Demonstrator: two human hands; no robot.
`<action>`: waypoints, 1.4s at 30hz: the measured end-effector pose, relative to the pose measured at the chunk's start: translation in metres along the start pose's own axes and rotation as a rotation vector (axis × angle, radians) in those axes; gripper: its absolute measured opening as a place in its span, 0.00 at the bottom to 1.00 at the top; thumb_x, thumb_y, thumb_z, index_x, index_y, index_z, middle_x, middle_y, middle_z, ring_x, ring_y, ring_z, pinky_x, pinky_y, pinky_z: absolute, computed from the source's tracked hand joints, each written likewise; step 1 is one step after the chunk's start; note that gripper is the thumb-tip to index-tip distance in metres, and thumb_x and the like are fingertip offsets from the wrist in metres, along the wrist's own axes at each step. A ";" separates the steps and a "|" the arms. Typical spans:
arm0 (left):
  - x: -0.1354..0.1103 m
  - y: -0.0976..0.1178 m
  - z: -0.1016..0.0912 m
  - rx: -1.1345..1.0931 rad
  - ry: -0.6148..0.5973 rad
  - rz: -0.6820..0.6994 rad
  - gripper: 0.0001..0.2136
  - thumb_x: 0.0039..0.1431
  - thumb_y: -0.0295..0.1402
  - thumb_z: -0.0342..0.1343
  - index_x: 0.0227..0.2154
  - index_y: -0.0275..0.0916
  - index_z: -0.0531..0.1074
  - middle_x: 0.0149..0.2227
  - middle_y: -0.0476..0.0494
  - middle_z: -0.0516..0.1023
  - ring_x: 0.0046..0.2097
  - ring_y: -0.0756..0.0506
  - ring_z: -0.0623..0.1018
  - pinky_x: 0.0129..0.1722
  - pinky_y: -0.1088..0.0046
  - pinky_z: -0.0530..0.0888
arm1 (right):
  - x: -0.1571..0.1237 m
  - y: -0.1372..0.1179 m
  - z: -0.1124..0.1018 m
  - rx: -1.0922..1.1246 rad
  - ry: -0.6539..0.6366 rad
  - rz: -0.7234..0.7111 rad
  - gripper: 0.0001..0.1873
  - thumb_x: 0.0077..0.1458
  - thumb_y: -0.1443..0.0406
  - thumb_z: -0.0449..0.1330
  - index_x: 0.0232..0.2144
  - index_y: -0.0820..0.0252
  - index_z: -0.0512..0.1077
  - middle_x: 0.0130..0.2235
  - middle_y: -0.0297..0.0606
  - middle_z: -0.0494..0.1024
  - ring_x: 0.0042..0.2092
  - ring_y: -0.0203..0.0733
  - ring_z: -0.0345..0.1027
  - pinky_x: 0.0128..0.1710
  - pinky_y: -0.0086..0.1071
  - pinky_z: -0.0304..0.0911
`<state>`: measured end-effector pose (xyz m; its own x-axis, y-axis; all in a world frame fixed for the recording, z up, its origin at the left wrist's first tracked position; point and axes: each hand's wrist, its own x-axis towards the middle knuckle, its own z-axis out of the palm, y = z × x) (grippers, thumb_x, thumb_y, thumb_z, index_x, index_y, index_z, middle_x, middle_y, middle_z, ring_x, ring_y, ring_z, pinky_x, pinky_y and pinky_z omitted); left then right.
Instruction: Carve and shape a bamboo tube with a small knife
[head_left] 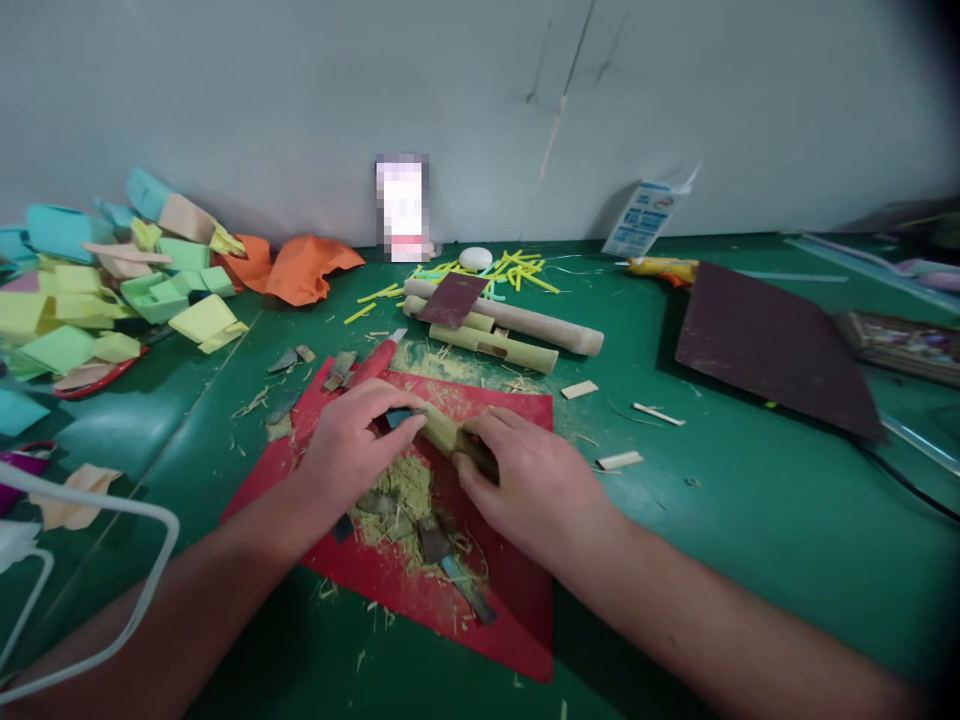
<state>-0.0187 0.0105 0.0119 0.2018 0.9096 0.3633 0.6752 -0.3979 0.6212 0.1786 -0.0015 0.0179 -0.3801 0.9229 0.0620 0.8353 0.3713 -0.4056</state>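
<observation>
My right hand (pixel 536 480) is wrapped round a short greenish bamboo piece (pixel 444 430) and holds it over a red sheet (pixel 517 600). My left hand (pixel 352 440) is closed in a pinch on a small dark piece, perhaps sandpaper (pixel 397 416), pressed against the bamboo's left end. Yellow-green shavings (pixel 401 490) and dark scraps lie on the red sheet under both hands. A red-handled knife (pixel 375 362) lies just beyond my left hand.
A wooden stick (pixel 547 328), a bamboo tube (pixel 495 348) and a small sandpaper piece (pixel 452 298) lie behind. A large dark sandpaper sheet (pixel 772 350) is at right. Folded coloured paper (pixel 112 290) is piled at left. Yellow strips (pixel 517 268) lie near the wall.
</observation>
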 end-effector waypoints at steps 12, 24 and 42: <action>-0.001 -0.001 0.001 0.003 0.024 0.029 0.05 0.59 0.31 0.57 0.38 0.40 0.76 0.38 0.45 0.78 0.42 0.46 0.76 0.45 0.70 0.72 | -0.007 -0.009 -0.001 0.056 -0.054 0.021 0.13 0.50 0.63 0.57 0.40 0.58 0.68 0.40 0.38 0.73 0.35 0.42 0.66 0.28 0.33 0.50; -0.006 -0.001 0.002 0.006 0.005 0.020 0.07 0.60 0.30 0.56 0.39 0.40 0.77 0.38 0.44 0.77 0.40 0.48 0.77 0.41 0.71 0.74 | -0.008 -0.007 0.007 0.166 -0.047 0.026 0.14 0.52 0.66 0.55 0.43 0.58 0.67 0.41 0.38 0.71 0.38 0.43 0.66 0.33 0.35 0.56; -0.008 -0.007 0.012 0.117 0.057 0.320 0.07 0.63 0.27 0.52 0.34 0.35 0.75 0.32 0.45 0.74 0.34 0.50 0.74 0.37 0.74 0.73 | -0.008 -0.007 0.008 0.141 -0.033 0.025 0.04 0.54 0.67 0.55 0.35 0.60 0.67 0.38 0.37 0.70 0.35 0.39 0.63 0.32 0.33 0.52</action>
<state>-0.0171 0.0072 -0.0041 0.3787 0.7314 0.5671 0.6614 -0.6425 0.3870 0.1722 -0.0125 0.0126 -0.3750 0.9268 0.0209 0.7815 0.3282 -0.5306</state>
